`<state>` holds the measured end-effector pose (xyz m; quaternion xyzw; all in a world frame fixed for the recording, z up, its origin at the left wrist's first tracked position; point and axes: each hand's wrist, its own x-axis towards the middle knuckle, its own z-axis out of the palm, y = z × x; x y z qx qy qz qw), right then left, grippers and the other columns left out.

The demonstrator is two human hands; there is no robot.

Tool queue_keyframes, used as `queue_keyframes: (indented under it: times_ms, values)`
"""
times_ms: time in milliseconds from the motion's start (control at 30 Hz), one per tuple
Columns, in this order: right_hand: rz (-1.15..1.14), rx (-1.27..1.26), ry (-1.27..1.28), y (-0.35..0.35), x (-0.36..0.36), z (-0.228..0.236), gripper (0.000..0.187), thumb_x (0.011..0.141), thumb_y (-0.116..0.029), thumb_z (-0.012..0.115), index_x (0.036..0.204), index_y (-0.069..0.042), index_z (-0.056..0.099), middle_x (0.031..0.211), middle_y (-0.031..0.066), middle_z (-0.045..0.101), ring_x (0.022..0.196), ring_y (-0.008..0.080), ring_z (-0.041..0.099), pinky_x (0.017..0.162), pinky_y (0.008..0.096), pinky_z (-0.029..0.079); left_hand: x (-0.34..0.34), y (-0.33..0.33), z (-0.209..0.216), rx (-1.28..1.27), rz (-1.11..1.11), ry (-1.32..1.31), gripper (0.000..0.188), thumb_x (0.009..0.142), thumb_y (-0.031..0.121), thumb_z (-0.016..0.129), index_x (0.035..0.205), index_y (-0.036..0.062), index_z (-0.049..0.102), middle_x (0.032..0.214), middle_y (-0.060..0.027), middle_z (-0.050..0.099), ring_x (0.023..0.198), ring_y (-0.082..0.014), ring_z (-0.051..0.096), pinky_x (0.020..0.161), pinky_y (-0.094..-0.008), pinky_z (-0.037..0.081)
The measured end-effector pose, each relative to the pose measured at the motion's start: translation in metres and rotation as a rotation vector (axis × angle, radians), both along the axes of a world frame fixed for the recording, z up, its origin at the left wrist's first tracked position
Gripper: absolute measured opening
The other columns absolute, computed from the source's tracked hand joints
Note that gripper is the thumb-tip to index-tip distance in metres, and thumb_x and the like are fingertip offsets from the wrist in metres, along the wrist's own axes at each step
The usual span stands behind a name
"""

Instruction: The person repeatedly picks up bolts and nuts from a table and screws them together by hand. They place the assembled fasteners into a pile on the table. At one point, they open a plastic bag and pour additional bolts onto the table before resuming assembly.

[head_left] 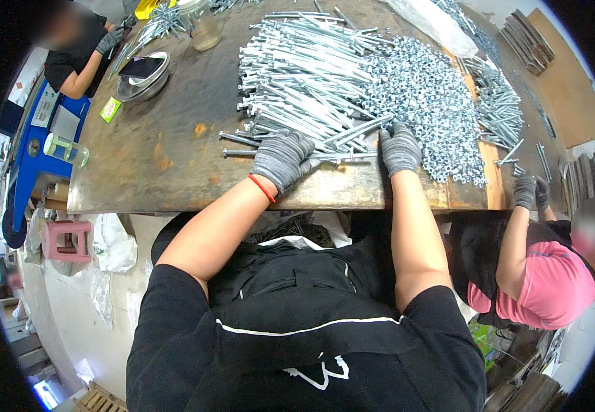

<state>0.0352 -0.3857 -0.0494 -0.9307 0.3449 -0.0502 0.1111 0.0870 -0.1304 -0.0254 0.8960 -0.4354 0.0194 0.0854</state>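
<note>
My left hand (pixel 284 161), in a grey striped knit glove, is curled over long silver bolts (pixel 352 156) near the table's front edge. Bolt heads stick out on its left side and shanks on its right. My right hand (pixel 400 149), gloved alike, has its fingers bent together at the near left edge of a heap of small hex nuts (pixel 424 103). What its fingertips hold, if anything, is hidden. Beyond my left hand lies a big pile of long bolts (pixel 304 75), mostly side by side. One slanting bolt (pixel 366 127) ends close to my right fingertips.
The worn metal table (pixel 160 130) carries a phone (pixel 141 67) on a bowl (pixel 145 86), a small green packet (pixel 110 110) and a jar (pixel 205 31). Another bolt pile (pixel 500 99) lies right. Co-workers sit at the far left and right. A pink stool (pixel 67 240) stands left.
</note>
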Motion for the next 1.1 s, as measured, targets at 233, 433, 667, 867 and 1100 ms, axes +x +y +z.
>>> queue_keyframes:
  times_ms: [233,433,667,867,1100]
  values:
    - [0.184,-0.027,-0.180,-0.019,-0.015,-0.022,0.029,0.081,-0.030,0.062,0.095,-0.005,0.064,0.096,0.0178,0.064,0.090,0.0339,0.060,0.081,0.0411,0.046,0.003,0.016,-0.014,-0.590,0.079,0.101,0.017,0.085,0.021,0.056,0.094,0.0072,0.061,0.090,-0.0129,0.061,0.084,-0.0300,0.058,0.073,-0.0376,0.047]
    - [0.120,0.465,-0.588,-0.011,-0.041,-0.034,0.022,0.084,-0.016,0.060,0.099,0.001,0.060,0.090,0.0149,0.065,0.080,0.0228,0.061,0.076,0.0328,0.047,-0.013,0.042,0.005,-1.471,0.185,0.447,0.019,0.086,0.001,0.057,0.105,0.0062,0.058,0.092,-0.0029,0.059,0.081,-0.0107,0.054,0.072,-0.0241,0.046]
    - [0.430,0.208,-0.849,0.045,-0.092,-0.021,0.027,0.083,-0.016,0.060,0.106,-0.001,0.056,0.087,0.0127,0.061,0.071,0.0189,0.059,0.064,0.0320,0.050,-0.047,0.116,0.010,-1.555,-0.054,1.556,0.026,0.086,0.017,0.057,0.104,-0.0014,0.059,0.102,-0.0143,0.061,0.083,-0.0198,0.062,0.062,-0.0272,0.051]
    - [0.220,0.816,-0.773,0.077,-0.096,0.006,0.017,0.081,-0.005,0.061,0.098,-0.003,0.060,0.079,0.0043,0.057,0.065,0.0098,0.051,0.060,0.0234,0.045,-0.082,0.122,-0.002,-1.479,0.021,1.239,0.028,0.088,0.012,0.054,0.115,0.0096,0.059,0.101,-0.0180,0.061,0.075,-0.0134,0.064,0.051,-0.0211,0.050]
    - [0.442,0.971,-0.826,0.115,-0.095,0.043,0.018,0.080,-0.007,0.066,0.098,-0.005,0.063,0.083,0.0030,0.061,0.072,0.0096,0.055,0.066,0.0244,0.046,-0.091,0.098,0.021,-1.163,0.178,0.992,0.038,0.092,0.017,0.051,0.129,0.0090,0.047,0.096,-0.0081,0.061,0.074,-0.0128,0.057,0.067,-0.0275,0.049]
